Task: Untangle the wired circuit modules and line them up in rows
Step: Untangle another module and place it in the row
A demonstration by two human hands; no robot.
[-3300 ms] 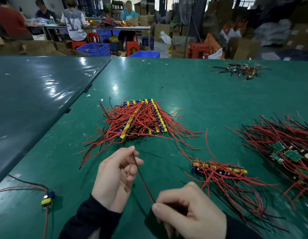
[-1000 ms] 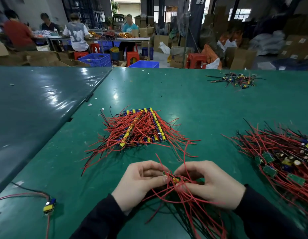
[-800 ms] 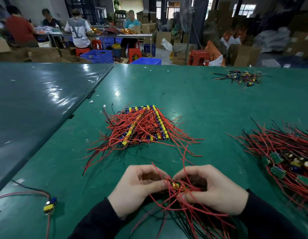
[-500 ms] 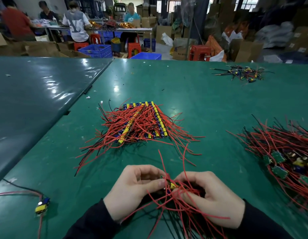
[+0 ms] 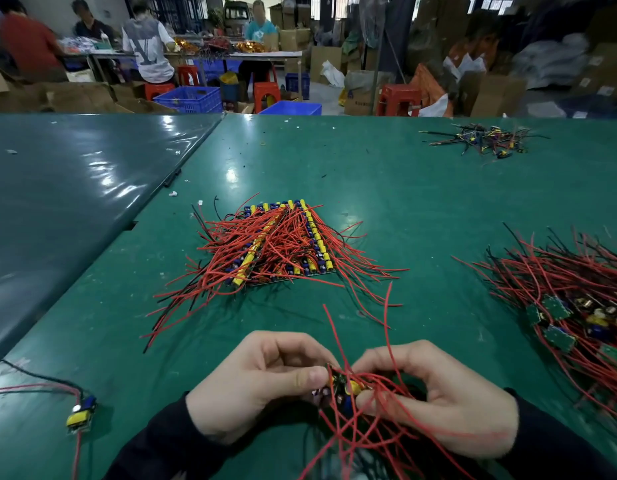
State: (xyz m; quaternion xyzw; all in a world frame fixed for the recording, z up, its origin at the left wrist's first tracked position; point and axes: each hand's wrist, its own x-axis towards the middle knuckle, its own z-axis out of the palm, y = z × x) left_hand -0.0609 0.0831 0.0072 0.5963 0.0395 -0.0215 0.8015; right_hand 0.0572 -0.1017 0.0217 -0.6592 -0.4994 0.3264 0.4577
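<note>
Near table edge | left hand (image 5: 262, 382), right hand (image 5: 449, 400) both pinching tangled module bundle (image 5: 345, 393) | thin red wires

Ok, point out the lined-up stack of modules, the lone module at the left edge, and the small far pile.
lined-up stack of modules (image 5: 314, 237): head view, on its right-hand row of yellow parts.
lone module (image 5: 79, 414): head view, on its yellow part.
small far pile (image 5: 483, 138): head view, on the tangle's middle.

Red wires (image 5: 283, 244), yellow-blue modules (image 5: 315, 237), green table (image 5: 386, 188)
</note>
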